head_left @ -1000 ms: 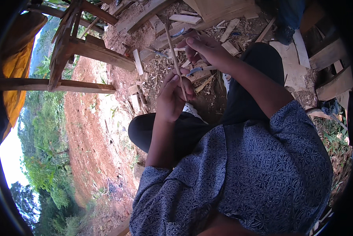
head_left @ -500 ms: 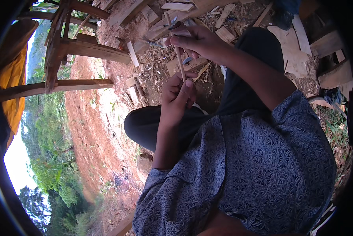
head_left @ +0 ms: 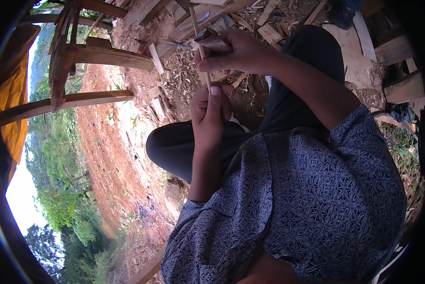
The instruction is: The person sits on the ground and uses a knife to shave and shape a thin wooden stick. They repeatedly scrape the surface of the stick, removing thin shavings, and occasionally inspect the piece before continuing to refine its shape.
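A slender pale wooden stick (head_left: pixel 194 20) slants upward from my left hand (head_left: pixel 211 105), which is closed round its lower end with the thumb laid along it. My right hand (head_left: pixel 238 51) is closed a little higher up, pressing a curled brown sheet (head_left: pixel 211 39) against the stick; it looks like sandpaper. The sheet wraps partly round the wood, and its far side is hidden. Beyond the stick's upper part, a small curved blade (head_left: pixel 204 18) lies among the scraps.
Wood offcuts (head_left: pixel 270 34) and shavings (head_left: pixel 179 71) litter the ground in front of my crossed legs. A thin metal tool (head_left: pixel 175 45) lies left of the stick. Rough timber framing (head_left: pixel 99 102) stands at the left, and wood pieces (head_left: pixel 404 87) are stacked at the right.
My right hand and the brown sheet have moved slightly left and down the stick, closer to my left hand. More of the stick's upper end now shows above the sheet.
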The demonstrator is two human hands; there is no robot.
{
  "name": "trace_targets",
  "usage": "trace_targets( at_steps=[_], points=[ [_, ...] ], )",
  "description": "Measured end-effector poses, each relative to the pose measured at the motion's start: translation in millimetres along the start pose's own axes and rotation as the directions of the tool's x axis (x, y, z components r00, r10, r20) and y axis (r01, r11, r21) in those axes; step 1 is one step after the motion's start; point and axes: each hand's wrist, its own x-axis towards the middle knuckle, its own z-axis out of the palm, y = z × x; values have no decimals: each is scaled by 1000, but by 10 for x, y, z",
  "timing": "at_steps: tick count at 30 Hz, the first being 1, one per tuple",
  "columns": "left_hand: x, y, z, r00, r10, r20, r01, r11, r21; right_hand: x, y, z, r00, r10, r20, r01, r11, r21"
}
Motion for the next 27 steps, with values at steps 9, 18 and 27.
trace_targets(
  at_steps=[9,18,27],
  points=[
    [-48,68,-6,999,-49,15,51,978,-201,16,76,-20,997,-16,75,9,995,95],
    [-34,65,-29,995,-52,85,75,954,-290,-15,36,-14,983,-76,165,38,974,222],
    [-44,46,-70,994,-32,107,70,924,-376,-61,-33,16,990,-33,140,-16,942,334]
  ],
)
